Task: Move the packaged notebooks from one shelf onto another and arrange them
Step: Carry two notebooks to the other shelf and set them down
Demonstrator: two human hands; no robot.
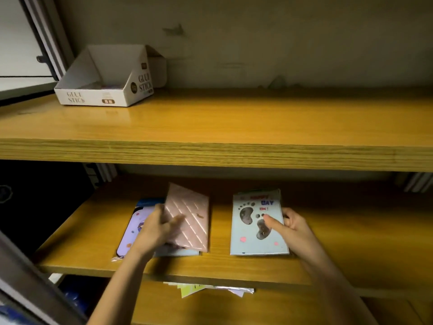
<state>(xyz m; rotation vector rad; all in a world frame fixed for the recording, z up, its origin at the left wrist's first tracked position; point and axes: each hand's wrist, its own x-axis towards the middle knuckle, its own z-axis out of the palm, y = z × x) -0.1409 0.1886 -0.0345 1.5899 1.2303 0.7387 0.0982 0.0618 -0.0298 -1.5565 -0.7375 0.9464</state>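
On the middle shelf point(351, 254) lie two groups of packaged notebooks. My left hand point(157, 228) grips a pink notebook with diagonal stripes point(192, 219), tilted up over a left pile that includes a purple notebook point(131, 235) and a light blue one beneath. My right hand point(290, 226) holds the right edge of a light blue notebook with footprints point(253, 231), thumb pressed on its cover; it tops a small stack. More packaged notebooks point(206, 289) show on the shelf below.
A white glue stick display box point(103, 90) stands at the back left of the upper shelf point(257, 123), whose surface stretches to the right. A metal frame upright point(46, 38) runs along the left. The shelf's front edge overhangs the middle shelf.
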